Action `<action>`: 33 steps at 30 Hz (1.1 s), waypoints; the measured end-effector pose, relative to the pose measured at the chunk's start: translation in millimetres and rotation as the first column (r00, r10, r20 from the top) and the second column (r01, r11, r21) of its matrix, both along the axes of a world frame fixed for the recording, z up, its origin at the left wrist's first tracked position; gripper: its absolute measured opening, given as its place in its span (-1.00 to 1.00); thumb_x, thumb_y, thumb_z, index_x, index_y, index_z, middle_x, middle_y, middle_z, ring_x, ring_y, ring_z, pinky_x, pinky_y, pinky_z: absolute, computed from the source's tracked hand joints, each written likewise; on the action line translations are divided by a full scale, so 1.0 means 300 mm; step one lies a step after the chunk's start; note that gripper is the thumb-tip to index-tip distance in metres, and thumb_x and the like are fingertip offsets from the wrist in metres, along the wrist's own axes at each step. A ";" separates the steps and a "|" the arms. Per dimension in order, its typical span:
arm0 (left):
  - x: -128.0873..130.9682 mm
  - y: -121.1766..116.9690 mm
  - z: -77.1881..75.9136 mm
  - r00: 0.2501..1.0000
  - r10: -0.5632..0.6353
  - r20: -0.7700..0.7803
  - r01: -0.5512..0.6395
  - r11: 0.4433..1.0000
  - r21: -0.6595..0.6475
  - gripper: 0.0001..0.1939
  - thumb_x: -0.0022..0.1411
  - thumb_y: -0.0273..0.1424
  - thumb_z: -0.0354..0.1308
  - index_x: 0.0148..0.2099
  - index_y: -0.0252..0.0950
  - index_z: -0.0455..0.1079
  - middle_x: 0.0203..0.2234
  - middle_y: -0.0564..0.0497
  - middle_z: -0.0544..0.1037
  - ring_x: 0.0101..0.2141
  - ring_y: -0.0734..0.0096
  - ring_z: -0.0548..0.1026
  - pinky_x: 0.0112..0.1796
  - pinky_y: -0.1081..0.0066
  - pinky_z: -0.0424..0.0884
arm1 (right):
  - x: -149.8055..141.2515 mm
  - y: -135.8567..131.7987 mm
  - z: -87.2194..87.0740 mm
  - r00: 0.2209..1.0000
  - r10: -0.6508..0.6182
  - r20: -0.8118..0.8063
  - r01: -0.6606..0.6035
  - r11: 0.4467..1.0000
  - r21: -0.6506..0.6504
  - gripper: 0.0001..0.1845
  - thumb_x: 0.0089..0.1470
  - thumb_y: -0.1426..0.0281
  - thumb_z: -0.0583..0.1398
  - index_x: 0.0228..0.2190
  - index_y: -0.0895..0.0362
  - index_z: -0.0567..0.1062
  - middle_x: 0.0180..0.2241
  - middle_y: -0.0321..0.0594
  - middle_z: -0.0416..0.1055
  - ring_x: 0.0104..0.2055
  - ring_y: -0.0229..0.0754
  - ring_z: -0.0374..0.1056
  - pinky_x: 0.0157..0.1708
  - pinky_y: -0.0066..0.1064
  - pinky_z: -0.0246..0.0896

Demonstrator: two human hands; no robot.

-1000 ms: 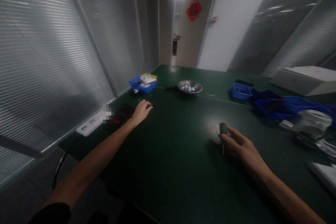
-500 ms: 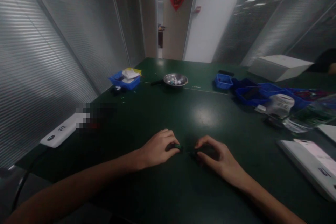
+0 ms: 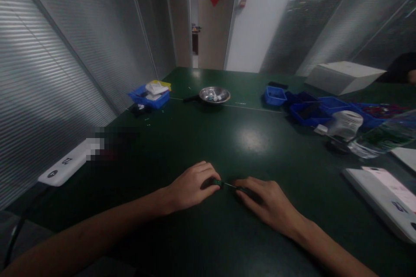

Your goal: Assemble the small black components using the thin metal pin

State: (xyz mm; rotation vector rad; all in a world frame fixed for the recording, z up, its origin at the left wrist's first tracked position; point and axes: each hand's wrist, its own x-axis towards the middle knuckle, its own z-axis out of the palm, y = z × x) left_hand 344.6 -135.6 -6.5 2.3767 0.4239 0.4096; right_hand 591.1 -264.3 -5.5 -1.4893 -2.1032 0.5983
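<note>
Near the middle of the green table, my left hand (image 3: 195,186) pinches a small dark-green piece (image 3: 217,182) that looks like a little circuit board; most of it sits behind the thumb and fingers. My right hand (image 3: 268,199) is closed around the dark handle of a thin screwdriver (image 3: 231,186). Its bare metal shaft points left, and the tip meets or nearly meets the green piece's right end. Whether they touch is too small to tell. Both hands rest low over the tabletop.
A metal dish (image 3: 214,95) with small white parts stands ahead, a blue basket (image 3: 157,101) left of it. On the right are blue trays (image 3: 308,114), a clear bottle (image 3: 383,138), a white box (image 3: 344,75) and a flat white device (image 3: 383,203). A power strip (image 3: 65,166) lies left.
My right hand has turned palm-down, its fingers now lying along the screwdriver's handle; the shaft shows more plainly. My left hand keeps its pinch. The whole view has shifted slightly.
</note>
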 end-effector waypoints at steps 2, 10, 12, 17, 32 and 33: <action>-0.001 0.002 -0.003 1.000 0.000 0.007 0.000 1.000 -0.013 -0.84 0.40 -0.41 0.22 0.00 -0.26 0.49 -0.14 -0.06 0.53 -0.09 0.26 0.45 -0.07 0.29 0.38 | 0.000 0.001 0.005 1.000 0.013 0.010 -0.012 1.000 -0.015 -0.70 0.43 0.26 0.08 0.03 0.04 0.52 -0.17 -0.17 0.58 -0.27 -0.17 0.53 -0.26 -0.35 0.42; 0.002 0.000 -0.027 0.996 -0.062 0.068 0.063 0.998 -0.011 -0.84 0.43 -0.40 0.19 0.02 -0.29 0.47 -0.13 -0.06 0.54 -0.05 0.30 0.46 -0.01 0.31 0.38 | -0.024 0.012 0.006 0.997 0.043 -0.058 -0.045 0.998 -0.042 -0.69 0.44 0.26 0.07 0.06 0.00 0.52 -0.07 -0.22 0.60 -0.15 -0.14 0.57 -0.17 -0.34 0.44; 0.002 0.000 -0.030 0.995 -0.080 0.065 0.080 0.997 0.001 -0.82 0.44 -0.39 0.18 0.04 -0.30 0.47 -0.12 -0.07 0.54 -0.05 0.30 0.47 0.00 0.31 0.38 | -0.035 0.015 0.002 0.996 0.042 -0.073 -0.047 0.997 -0.061 -0.70 0.44 0.25 0.07 0.06 -0.01 0.52 -0.07 -0.24 0.61 -0.14 -0.14 0.58 -0.16 -0.34 0.44; 0.002 -0.003 -0.030 0.995 -0.075 0.061 0.074 0.997 0.016 -0.82 0.45 -0.38 0.16 0.05 -0.29 0.47 -0.11 -0.08 0.54 -0.04 0.29 0.47 0.02 0.31 0.38 | -0.041 0.013 0.009 0.982 -0.024 -0.187 0.010 0.997 -0.077 -0.73 0.42 0.23 0.11 0.02 -0.03 0.54 -0.05 -0.26 0.60 -0.08 -0.13 0.55 -0.07 -0.33 0.42; -0.009 0.003 -0.021 0.998 -0.040 0.053 0.034 0.994 0.103 -0.83 0.42 -0.37 0.21 0.02 -0.26 0.46 -0.10 -0.05 0.58 -0.07 0.27 0.51 -0.01 0.26 0.40 | -0.031 0.005 0.027 0.973 -0.143 -0.181 0.135 0.989 -0.052 -0.73 0.37 0.24 0.12 -0.07 0.01 0.59 -0.17 -0.22 0.62 -0.23 -0.12 0.56 -0.22 -0.33 0.44; -0.009 0.003 -0.023 0.998 -0.028 0.057 0.023 0.995 0.096 -0.81 0.41 -0.37 0.21 0.03 -0.27 0.46 -0.10 -0.06 0.58 -0.07 0.27 0.51 -0.02 0.27 0.40 | -0.031 0.004 0.026 0.979 -0.132 -0.154 0.125 0.991 -0.056 -0.74 0.37 0.25 0.13 -0.08 0.02 0.59 -0.21 -0.23 0.62 -0.29 -0.14 0.55 -0.27 -0.34 0.43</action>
